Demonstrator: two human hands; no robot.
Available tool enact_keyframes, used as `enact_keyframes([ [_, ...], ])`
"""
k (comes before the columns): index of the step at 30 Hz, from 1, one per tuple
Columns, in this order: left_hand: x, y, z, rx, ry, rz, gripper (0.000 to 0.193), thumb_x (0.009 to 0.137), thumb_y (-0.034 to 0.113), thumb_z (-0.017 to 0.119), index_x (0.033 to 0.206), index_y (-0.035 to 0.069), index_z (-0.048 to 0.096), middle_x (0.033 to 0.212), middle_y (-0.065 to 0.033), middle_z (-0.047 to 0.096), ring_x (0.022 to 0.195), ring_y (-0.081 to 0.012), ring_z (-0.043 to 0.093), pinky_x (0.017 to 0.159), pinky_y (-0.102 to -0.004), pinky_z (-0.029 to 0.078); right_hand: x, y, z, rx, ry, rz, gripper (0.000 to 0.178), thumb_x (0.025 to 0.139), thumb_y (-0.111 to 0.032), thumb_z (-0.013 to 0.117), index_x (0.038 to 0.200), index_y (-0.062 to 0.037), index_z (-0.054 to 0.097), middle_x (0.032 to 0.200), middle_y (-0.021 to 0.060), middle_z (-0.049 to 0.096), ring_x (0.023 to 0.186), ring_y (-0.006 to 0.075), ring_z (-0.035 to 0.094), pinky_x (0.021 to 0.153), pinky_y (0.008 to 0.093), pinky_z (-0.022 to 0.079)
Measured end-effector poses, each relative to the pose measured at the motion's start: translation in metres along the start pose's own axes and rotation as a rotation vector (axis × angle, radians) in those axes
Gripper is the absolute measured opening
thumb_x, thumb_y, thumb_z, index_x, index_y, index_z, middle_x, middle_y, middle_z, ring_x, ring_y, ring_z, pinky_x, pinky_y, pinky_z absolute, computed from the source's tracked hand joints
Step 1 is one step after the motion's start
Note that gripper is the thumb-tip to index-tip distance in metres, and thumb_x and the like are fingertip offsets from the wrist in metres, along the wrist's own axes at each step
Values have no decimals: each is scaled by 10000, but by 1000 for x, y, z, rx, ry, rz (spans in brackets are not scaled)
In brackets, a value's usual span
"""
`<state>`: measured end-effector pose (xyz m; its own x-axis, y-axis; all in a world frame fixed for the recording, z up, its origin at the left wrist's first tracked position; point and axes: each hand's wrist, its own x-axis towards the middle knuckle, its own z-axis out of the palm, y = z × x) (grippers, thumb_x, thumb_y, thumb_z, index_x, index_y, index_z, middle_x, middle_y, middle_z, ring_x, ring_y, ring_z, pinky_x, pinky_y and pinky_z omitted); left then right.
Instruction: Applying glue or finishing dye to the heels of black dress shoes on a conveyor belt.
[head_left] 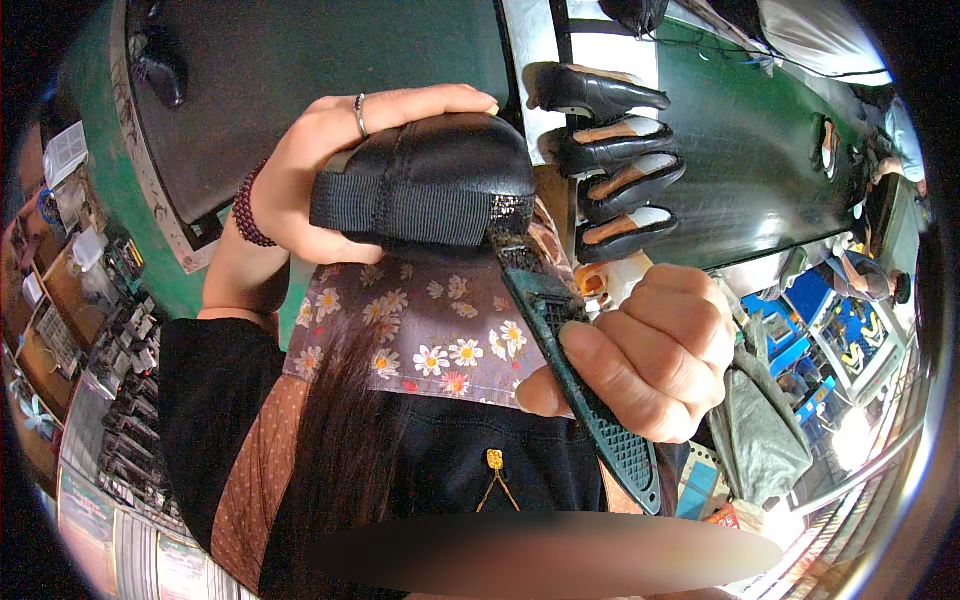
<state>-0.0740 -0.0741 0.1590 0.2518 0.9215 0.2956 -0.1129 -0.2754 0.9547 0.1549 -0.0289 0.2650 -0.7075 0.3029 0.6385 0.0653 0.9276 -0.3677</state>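
My left hand (330, 150), with a ring and a dark bead bracelet, grips a black shoe (430, 180) that has a ribbed elastic band across it, held up close to the camera. My right hand (650, 350) is closed around the dark green handle of a brush (575, 370). The brush's bristle end touches the shoe's edge at its lower right. Below the hands lie a floral-print apron and dark clothing.
A row of several black high-heeled shoes (610, 160) lies on a dark green conveyor surface (760, 160) behind the hands. A grey bag (760, 420) hangs at the right. Racks with dark parts (130, 400) stand at the left. Another person (860, 275) sits far right.
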Motion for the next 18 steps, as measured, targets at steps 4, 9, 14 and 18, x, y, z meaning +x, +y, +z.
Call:
enact_keyframes([
  [4,0,2,-2,19,-7,-15,714,709,313,714,1254,-96,502,1164,-201,626,1040,-270,636,930,-341,478,2,-1,0,4,-28,13,373,742,-389,773,773,-57,606,602,-26,510,536,129,463,434,259,372],
  [9,3,5,-8,-18,1,-53,714,731,363,704,1255,-81,509,1144,-189,636,1017,-268,643,920,-345,484,7,4,-9,114,-26,10,400,748,-412,757,793,-46,604,619,-9,520,548,145,469,433,273,374],
  [14,-11,-10,-5,-99,69,-64,724,752,430,693,1226,-91,525,1121,-217,632,1019,-293,636,933,-366,477,6,16,5,165,46,77,343,628,-287,843,765,-35,655,625,-2,565,530,136,509,457,254,429],
  [18,-20,-7,-57,-179,2,30,876,624,343,743,1269,-167,440,1238,-247,566,1132,-311,591,976,-329,425,34,13,22,36,-54,303,329,566,-163,845,796,-34,649,629,11,570,558,165,545,511,275,446],
])
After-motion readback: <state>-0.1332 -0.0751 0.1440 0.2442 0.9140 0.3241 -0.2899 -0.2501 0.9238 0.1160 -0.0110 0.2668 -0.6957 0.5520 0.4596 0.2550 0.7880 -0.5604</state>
